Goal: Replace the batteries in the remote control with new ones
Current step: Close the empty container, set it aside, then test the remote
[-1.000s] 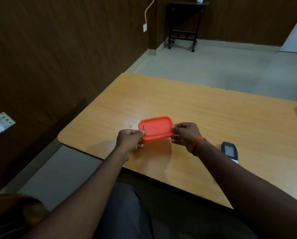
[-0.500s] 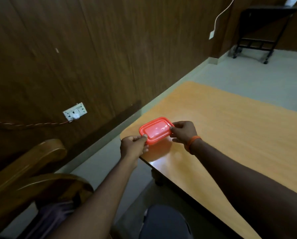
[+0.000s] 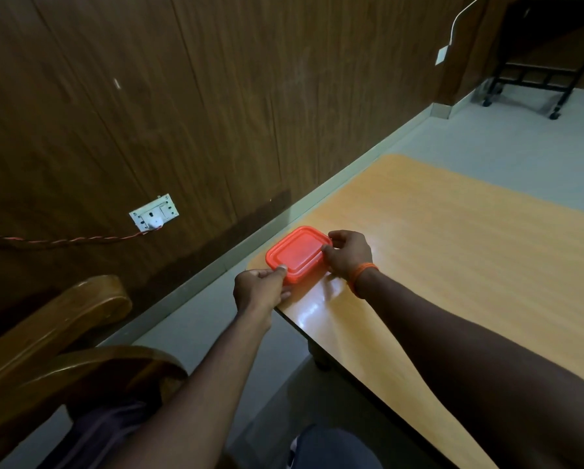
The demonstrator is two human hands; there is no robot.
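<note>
Wood-grain surface (image 3: 453, 248) carries our red lidded box (image 3: 297, 253) at its corner; our left hand (image 3: 260, 289) and right hand (image 3: 348, 253) pinch its opposite ends with the fingers.

Dark wood-panelled wall (image 3: 189, 106) fills the frame from 9 to 12 o'clock. A white socket plate (image 3: 154, 212) is mounted on it at 9 o'clock, with a plug and twisted red cord (image 3: 63, 239) running left. Pale grey floor (image 3: 507, 143) extends toward 1 o'clock. A black wheeled stand (image 3: 534, 79) sits at 2 o'clock. A light wooden table (image 3: 453, 258) spans 3 to 5 o'clock, with glare near its corner. A wooden chair (image 3: 47, 333) occupies 8 o'clock.
</note>
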